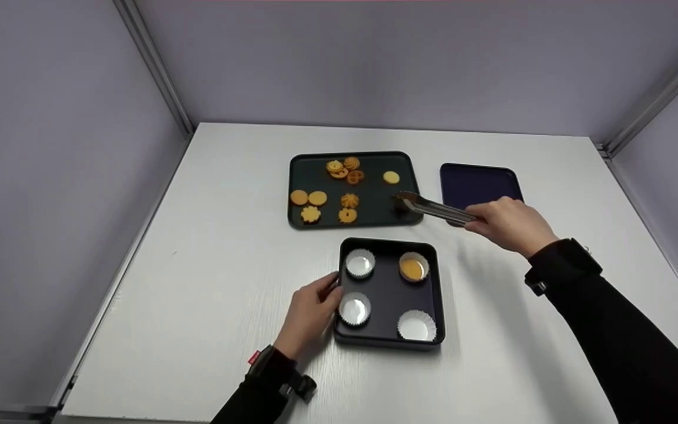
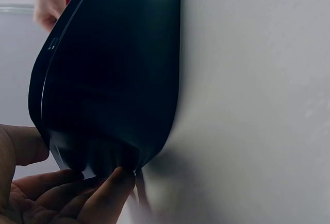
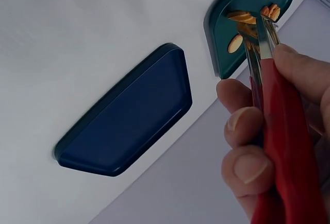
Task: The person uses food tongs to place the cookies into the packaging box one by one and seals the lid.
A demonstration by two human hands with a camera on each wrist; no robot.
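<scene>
Left grip (image 1: 309, 312) pinches the side wall of the pan (image 1: 384, 294), thumb at the rim, fingers along the outside; presumably to steady it on the tabletop (image 1: 215, 235). Right grip (image 1: 509, 224) closed round the red handles of the tongs (image 1: 442, 211), well back from the metal ends, which likely spares the fingers from touching food. Those ends reach leftward from this grip, over the near edge of the green tray (image 1: 374, 203); I cannot tell whether they hold anything. Cookies (image 1: 318, 198) lie on that tray, mostly farther left. Four cups (image 1: 360, 263) stand inside the pan, right of the left grip, spaced toward the corners, perhaps for room around each; the far-right one contains a cookie. Blue tray (image 1: 480, 182) sits just beyond the right grip, seemingly set aside.
</scene>
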